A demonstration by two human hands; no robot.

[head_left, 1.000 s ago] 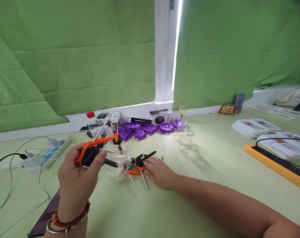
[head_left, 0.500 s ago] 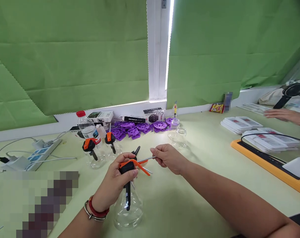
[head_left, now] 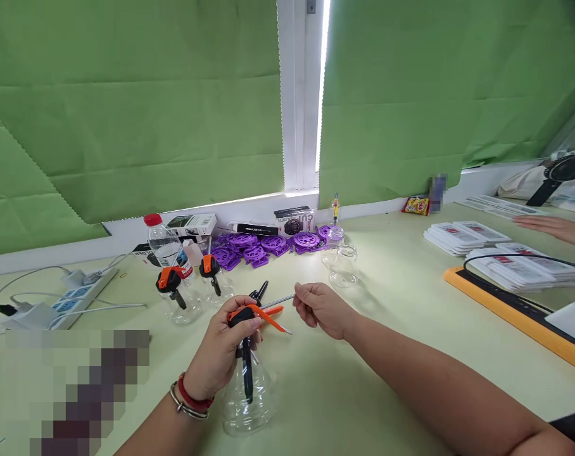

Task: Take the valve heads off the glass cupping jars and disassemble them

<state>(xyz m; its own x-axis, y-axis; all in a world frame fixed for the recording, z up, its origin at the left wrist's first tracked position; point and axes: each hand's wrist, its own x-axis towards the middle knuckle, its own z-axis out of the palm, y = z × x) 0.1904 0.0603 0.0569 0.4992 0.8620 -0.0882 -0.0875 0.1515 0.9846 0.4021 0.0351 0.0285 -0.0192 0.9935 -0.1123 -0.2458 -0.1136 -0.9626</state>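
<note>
While the left hand grips the orange and black sprayer on top of a clear bottle, its fingers are wrapped tight round it. That bottle stands on the green surface at 6 o'clock. At 3 o'clock from the sprayer, the right hand pinches a thin tube. Two more spray bottles stand at 10 o'clock, near purple parts.

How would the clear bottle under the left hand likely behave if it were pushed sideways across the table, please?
The clear bottle looks empty and thin-walled, so it is probably light and would slide easily. Its wide base suggests it resists tipping, though the orange-and-black spray head gripped by the left hand adds weight on top. The smooth table probably offers little grip.
</note>
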